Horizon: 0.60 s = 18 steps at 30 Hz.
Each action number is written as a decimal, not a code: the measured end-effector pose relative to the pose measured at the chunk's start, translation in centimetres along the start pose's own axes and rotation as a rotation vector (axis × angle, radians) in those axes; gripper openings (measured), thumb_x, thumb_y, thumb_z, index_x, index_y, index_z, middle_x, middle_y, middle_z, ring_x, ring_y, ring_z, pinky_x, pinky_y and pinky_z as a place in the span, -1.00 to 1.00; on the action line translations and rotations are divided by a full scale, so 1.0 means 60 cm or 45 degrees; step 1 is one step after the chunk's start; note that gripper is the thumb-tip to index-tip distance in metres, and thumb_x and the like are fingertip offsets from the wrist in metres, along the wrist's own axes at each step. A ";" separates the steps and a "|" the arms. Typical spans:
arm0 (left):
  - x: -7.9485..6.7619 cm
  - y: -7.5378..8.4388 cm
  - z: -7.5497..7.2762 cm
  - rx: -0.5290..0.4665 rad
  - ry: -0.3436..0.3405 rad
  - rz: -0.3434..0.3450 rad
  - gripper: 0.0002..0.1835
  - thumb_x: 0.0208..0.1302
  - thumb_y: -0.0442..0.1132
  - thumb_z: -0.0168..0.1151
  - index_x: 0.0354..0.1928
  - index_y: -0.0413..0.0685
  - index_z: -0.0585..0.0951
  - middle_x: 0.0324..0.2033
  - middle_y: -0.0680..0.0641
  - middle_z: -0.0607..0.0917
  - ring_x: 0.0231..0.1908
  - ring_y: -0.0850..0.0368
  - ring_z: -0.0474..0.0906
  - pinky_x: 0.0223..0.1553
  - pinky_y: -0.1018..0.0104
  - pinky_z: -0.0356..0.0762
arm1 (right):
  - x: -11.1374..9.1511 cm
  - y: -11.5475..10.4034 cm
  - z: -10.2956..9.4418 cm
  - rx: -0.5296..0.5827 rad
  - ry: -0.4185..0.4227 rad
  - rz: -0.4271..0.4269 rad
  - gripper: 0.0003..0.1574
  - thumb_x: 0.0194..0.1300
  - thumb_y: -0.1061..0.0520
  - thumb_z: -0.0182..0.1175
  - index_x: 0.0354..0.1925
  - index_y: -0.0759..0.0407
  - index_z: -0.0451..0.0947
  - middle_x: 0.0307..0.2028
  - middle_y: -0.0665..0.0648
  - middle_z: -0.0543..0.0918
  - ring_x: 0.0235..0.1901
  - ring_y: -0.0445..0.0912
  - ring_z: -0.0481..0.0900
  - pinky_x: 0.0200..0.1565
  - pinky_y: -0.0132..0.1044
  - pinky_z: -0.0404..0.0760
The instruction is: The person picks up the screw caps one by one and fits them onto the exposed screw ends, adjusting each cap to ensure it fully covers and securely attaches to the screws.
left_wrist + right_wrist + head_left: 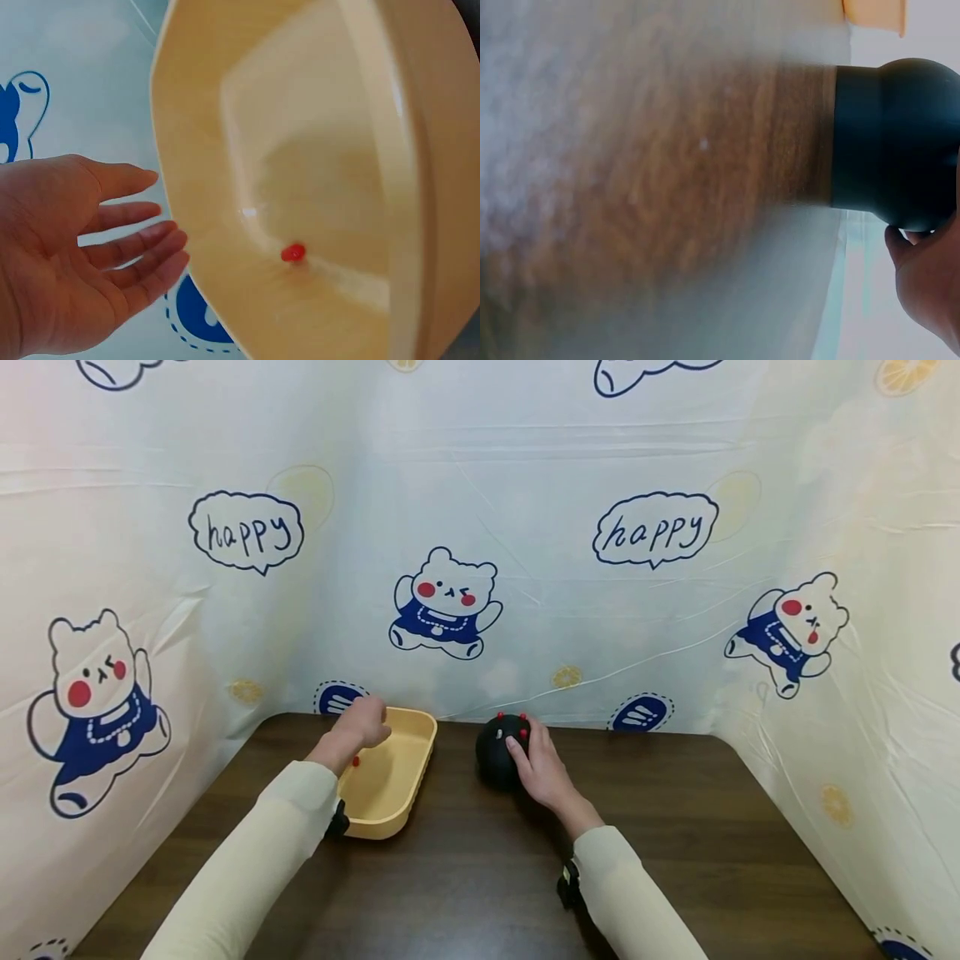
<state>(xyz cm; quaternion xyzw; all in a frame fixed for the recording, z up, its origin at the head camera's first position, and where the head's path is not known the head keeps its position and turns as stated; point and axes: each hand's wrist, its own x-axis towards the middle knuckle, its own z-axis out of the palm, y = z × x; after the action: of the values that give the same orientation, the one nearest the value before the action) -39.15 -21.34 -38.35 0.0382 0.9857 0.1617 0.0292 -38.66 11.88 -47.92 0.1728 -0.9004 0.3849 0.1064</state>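
A smooth, pale yellow plastic tray [420,752] with a soft sheen sits at 10 o'clock on a dark, matt wood-grain table [465,877]. At 12 o'clock stands a matt black round pot [498,752]. A small glossy red bead [293,253] lies in the tray. Behind hangs a creased, slightly shiny printed sheet [525,485].

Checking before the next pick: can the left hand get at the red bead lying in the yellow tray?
Probably yes. The left hand hovers open beside the yellow tray, holding nothing. The red bead lies alone on the tray floor, uncovered, and the tray is open-topped with only a low wall between.
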 end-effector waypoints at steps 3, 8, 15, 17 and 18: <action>-0.006 -0.007 0.000 -0.022 0.001 -0.046 -0.95 0.27 -0.40 0.16 -0.32 -0.27 0.52 -0.44 -0.15 0.54 -0.41 -0.02 0.45 -0.38 0.19 0.44 | 0.000 0.000 -0.002 -0.005 -0.004 0.006 -0.10 0.59 -0.36 -0.17 0.57 0.15 -0.02 0.49 0.27 0.19 0.41 0.16 0.27 0.36 0.23 0.33; -0.010 -0.021 0.003 -0.042 -0.025 -0.106 -0.82 0.26 -0.42 0.15 -0.13 -0.39 0.54 -0.29 -0.24 0.60 -0.30 -0.08 0.50 -0.26 0.12 0.54 | -0.001 -0.001 -0.003 -0.005 -0.007 0.003 -0.11 0.60 -0.35 -0.16 0.57 0.16 -0.02 0.47 0.28 0.21 0.40 0.16 0.28 0.36 0.22 0.34; -0.011 -0.019 0.006 -0.077 -0.175 -0.208 -0.64 0.32 -0.33 0.15 0.08 -0.43 0.50 -0.15 -0.25 0.58 -0.22 -0.07 0.54 -0.24 0.19 0.58 | -0.001 -0.003 -0.006 0.004 -0.006 0.000 -0.11 0.60 -0.34 -0.16 0.57 0.17 -0.02 0.47 0.29 0.20 0.40 0.17 0.28 0.36 0.22 0.34; -0.013 -0.017 0.008 -0.104 -0.240 -0.242 -0.60 0.36 -0.30 0.17 0.14 -0.42 0.48 -0.10 -0.26 0.56 -0.15 -0.09 0.56 -0.20 0.18 0.61 | -0.001 -0.004 -0.005 0.007 -0.008 -0.002 -0.11 0.60 -0.34 -0.15 0.57 0.17 -0.02 0.47 0.28 0.20 0.41 0.16 0.28 0.36 0.22 0.34; -0.013 -0.017 0.010 -0.117 -0.268 -0.260 -0.59 0.37 -0.29 0.17 0.16 -0.41 0.47 -0.08 -0.26 0.56 -0.11 -0.11 0.57 -0.18 0.18 0.61 | -0.002 -0.004 -0.004 0.009 -0.010 -0.001 -0.10 0.60 -0.34 -0.15 0.57 0.17 -0.02 0.48 0.29 0.20 0.41 0.16 0.28 0.37 0.22 0.34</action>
<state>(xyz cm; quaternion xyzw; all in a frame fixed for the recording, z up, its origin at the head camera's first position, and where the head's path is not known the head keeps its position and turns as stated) -38.37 -22.18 -39.20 -0.0469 0.9674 0.1980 0.1505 -38.46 11.94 -47.62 0.1752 -0.8993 0.3874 0.1026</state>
